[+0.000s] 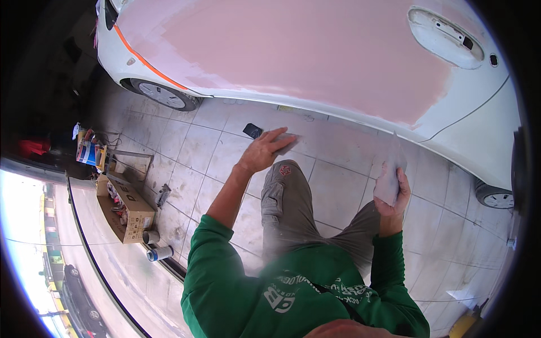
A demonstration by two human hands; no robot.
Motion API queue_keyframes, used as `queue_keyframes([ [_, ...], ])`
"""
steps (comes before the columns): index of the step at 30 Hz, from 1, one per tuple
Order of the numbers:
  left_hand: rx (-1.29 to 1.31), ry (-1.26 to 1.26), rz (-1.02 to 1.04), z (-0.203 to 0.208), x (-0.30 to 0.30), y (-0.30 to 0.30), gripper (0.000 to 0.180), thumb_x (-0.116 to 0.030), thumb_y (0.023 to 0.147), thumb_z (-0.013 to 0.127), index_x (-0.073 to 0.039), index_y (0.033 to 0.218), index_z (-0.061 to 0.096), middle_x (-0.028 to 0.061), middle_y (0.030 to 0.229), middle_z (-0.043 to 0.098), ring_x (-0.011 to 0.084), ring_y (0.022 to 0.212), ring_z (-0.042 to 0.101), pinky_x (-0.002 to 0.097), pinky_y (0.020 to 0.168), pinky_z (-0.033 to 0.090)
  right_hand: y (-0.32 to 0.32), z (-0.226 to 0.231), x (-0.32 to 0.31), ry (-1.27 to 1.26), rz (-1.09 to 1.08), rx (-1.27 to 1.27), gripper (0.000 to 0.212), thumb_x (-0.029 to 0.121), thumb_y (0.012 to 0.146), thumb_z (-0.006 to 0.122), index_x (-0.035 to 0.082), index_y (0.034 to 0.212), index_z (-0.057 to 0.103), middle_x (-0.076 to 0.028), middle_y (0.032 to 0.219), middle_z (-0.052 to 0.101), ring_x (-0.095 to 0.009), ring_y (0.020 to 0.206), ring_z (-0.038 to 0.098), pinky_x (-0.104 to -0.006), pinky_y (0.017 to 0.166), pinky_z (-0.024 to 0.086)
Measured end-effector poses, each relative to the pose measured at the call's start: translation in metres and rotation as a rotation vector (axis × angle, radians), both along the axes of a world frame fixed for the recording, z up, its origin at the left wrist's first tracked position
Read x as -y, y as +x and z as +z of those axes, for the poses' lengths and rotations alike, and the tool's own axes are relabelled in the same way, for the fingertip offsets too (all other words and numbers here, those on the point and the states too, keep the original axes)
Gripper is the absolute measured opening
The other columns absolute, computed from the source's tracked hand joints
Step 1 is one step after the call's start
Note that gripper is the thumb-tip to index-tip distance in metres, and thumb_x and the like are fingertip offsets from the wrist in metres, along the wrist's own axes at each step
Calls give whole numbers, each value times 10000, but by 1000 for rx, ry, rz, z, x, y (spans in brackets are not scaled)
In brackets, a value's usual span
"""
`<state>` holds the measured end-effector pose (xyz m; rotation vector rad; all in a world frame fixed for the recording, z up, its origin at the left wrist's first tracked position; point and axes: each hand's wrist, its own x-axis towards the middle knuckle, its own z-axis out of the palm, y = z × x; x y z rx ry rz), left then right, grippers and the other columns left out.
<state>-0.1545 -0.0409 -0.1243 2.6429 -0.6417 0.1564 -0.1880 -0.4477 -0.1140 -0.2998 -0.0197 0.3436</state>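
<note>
Beside the car (307,73), toward its rear, the right hand (400,194) grasps a dusty sheet (387,183) by its lower end; the left hand (262,152), nearer the car's front, seems closed on a blurred grey pad (291,145). A slack grip could drop either onto the tiled floor (338,186), where picked-up grit might scratch the car's pink patch (293,39); a foot could catch the black block (252,130) lying beside the car.

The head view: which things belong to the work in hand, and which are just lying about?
Likely in use:
- pale sheet, in the right hand
- greyish flat piece, at the left hand
- pink-patched white car

Apparently lying about:
- cardboard box
- blue-and-white can
- black piece on the floor, role unclear
</note>
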Motion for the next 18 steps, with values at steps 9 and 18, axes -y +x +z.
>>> queue_keyframes([
  [9,314,-1510,1018,51,-195,144,369,-283,977,536,-123,1310,529,66,1220,563,230,1060,556,424,750,507,-25,5,37,-340,-249,-125,409,237,949,606,9,1277,517,-127,1074,672,-231,831,693,-305,496,561],
  [18,471,-1492,778,87,-43,155,431,-244,985,546,-138,1399,493,42,1194,589,191,1133,535,434,905,463,-62,29,70,-407,-420,-288,450,276,948,617,16,1301,516,-124,1129,664,-248,985,673,-359,759,582],
])
